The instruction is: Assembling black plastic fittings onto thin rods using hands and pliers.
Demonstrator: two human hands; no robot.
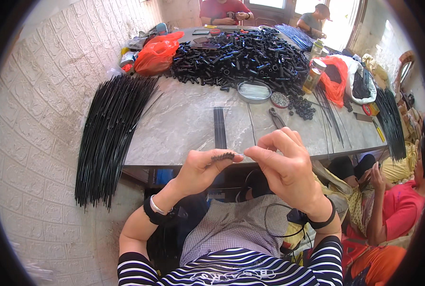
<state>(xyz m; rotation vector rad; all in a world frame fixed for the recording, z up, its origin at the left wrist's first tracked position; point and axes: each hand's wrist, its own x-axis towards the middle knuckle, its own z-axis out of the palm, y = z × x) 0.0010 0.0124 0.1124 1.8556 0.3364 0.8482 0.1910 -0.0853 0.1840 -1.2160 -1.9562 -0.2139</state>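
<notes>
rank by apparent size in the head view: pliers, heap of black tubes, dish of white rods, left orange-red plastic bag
1. Heap of black tubes
2. Left orange-red plastic bag
3. Dish of white rods
4. Pliers, as far as they show; the right hand may hide some

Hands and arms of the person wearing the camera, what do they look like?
The left hand and the right hand wear no gloves. The short striped sleeves are dark and white. The left wrist wears a broad black band and a silvery bracelet; the right wrist has a black strap. A thin dark cable loops near it.
</notes>
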